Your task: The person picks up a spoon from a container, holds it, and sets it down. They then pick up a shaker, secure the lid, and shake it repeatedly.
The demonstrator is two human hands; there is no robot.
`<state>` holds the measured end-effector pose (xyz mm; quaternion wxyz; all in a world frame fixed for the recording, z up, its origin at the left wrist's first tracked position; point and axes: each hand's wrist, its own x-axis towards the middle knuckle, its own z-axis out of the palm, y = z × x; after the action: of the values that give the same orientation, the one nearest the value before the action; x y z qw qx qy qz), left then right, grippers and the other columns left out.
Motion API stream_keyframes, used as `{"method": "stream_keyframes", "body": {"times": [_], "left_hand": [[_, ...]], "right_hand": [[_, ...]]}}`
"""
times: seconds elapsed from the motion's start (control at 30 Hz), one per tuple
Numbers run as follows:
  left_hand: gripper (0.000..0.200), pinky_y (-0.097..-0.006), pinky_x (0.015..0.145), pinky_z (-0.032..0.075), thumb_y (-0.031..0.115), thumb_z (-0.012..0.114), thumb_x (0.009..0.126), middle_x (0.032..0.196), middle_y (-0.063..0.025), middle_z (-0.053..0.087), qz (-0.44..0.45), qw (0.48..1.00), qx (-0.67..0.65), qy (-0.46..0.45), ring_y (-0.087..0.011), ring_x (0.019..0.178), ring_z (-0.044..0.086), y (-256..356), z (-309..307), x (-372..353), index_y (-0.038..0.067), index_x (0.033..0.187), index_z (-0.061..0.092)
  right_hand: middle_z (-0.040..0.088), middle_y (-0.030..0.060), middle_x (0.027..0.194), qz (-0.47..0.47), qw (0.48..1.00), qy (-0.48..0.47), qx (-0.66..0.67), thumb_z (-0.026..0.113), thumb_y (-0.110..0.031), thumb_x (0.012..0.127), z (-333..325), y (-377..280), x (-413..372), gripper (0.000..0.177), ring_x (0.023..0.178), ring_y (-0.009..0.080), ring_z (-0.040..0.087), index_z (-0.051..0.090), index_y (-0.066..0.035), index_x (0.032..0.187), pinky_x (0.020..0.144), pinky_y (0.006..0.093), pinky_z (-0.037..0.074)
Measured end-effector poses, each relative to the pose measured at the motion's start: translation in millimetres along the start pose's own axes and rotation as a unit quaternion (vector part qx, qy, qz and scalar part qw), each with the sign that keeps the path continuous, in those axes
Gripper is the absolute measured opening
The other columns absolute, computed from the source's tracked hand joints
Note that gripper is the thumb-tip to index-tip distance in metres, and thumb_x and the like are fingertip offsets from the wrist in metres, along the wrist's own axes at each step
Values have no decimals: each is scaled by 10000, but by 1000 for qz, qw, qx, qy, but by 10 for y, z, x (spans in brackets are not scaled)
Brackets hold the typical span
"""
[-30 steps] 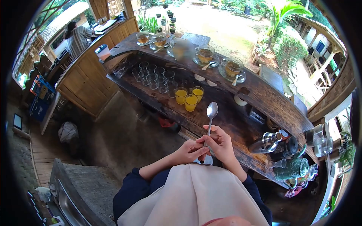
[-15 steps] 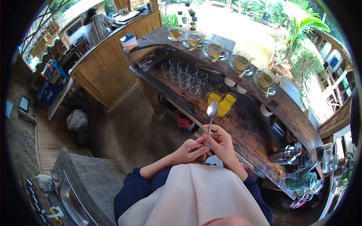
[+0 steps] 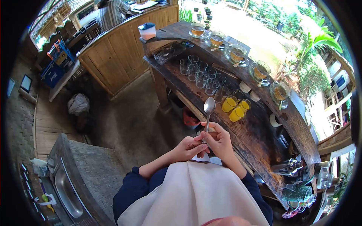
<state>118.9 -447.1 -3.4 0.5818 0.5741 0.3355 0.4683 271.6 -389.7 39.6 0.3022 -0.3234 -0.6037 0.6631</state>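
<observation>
A metal spoon (image 3: 209, 108) stands nearly upright in front of my chest, its bowl uppermost. My right hand (image 3: 218, 142) grips its handle between thumb and fingers. Lower down, my left hand (image 3: 189, 147) is closed about the handle's bottom end, fingertips meeting those of the right; the very end is hidden by the fingers. Beyond the spoon, on the lower shelf of the wooden counter (image 3: 260, 130), stand glasses of orange-yellow drink (image 3: 237, 113). Several upright drinking glasses (image 3: 201, 78) are grouped to their left.
Along the raised counter ledge sit several glass cups of amber tea (image 3: 260, 70) on saucers with spoons. A lidded plastic container (image 3: 147, 31) is at its left end. Metal shaker (image 3: 288, 165) and glass jars (image 3: 299, 194) stand right. A sink (image 3: 68, 192) lies lower left; a person (image 3: 111, 14) is behind.
My view has turned a little to the left, so the counter and its glasses sit farther right. Both hands still hold the spoon, which has tilted slightly more upright.
</observation>
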Motion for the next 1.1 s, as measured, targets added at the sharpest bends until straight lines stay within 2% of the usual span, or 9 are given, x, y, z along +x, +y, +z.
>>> {"method": "stream_keyframes", "body": {"times": [0.3,0.43,0.5,0.6,0.73,0.83,0.9,1.03,1.1], "left_hand": [[252,-221,553,423,167,477,950,634,-9,564,-11,999,-11,32,-66,590,534,70,-265,-52,-20,884,632],[242,-218,562,425,162,480,949,643,-8,565,-28,998,-35,42,-67,598,534,80,-387,-27,-19,892,628],[237,-218,563,425,158,482,948,650,-8,565,-20,999,-18,41,-68,600,532,31,-485,0,-20,894,628],[235,-223,569,431,153,482,947,656,-12,570,-26,998,-26,44,-73,604,535,7,-628,68,-23,895,629],[238,-225,578,439,153,484,946,664,-17,576,-45,998,-20,50,-76,610,541,-24,-837,231,-26,893,631],[246,-227,585,444,156,484,946,667,-19,579,-64,996,-47,36,-79,617,546,-14,-995,358,-28,880,634],[266,-222,545,430,190,499,941,609,-10,565,-41,998,-15,36,-67,580,539,-36,-1121,458,-18,848,637],[271,-222,547,431,191,501,940,605,-11,564,-43,999,6,27,-66,580,540,74,-1390,670,-14,836,645],[265,-225,545,431,185,501,939,605,-16,568,-46,999,14,20,-70,578,545,135,-1536,754,-10,840,650]], "right_hand": [[677,78,818,-26,999,-41,12,568,-65,881,150,32,320,296,723,89,626,506,-13,1166,585,186,461],[679,96,827,-24,998,-61,2,557,-82,895,173,46,483,289,729,95,628,493,2,1165,605,190,475],[680,64,821,-20,998,-56,3,571,-81,884,189,58,578,290,692,66,606,515,-20,1162,551,174,436],[680,64,819,-36,998,-58,-7,574,-87,884,189,134,764,286,679,58,595,520,-19,1156,546,171,429],[679,67,825,-56,998,-41,6,575,-87,883,179,124,1015,282,700,63,602,522,-15,1151,576,176,445],[678,70,834,-20,999,-37,-5,573,-80,882,146,94,1170,283,745,79,619,520,-10,1151,626,189,466],[676,69,839,-38,999,-25,-1,571,-77,882,141,76,1295,263,770,85,624,531,2,1131,659,193,476],[675,67,835,-61,998,-21,7,568,-83,886,111,89,1613,231,755,79,618,550,18,1093,651,188,475],[675,66,839,-43,999,-18,16,561,-88,891,122,28,1766,200,751,76,615,571,32,1051,660,186,476]]}}
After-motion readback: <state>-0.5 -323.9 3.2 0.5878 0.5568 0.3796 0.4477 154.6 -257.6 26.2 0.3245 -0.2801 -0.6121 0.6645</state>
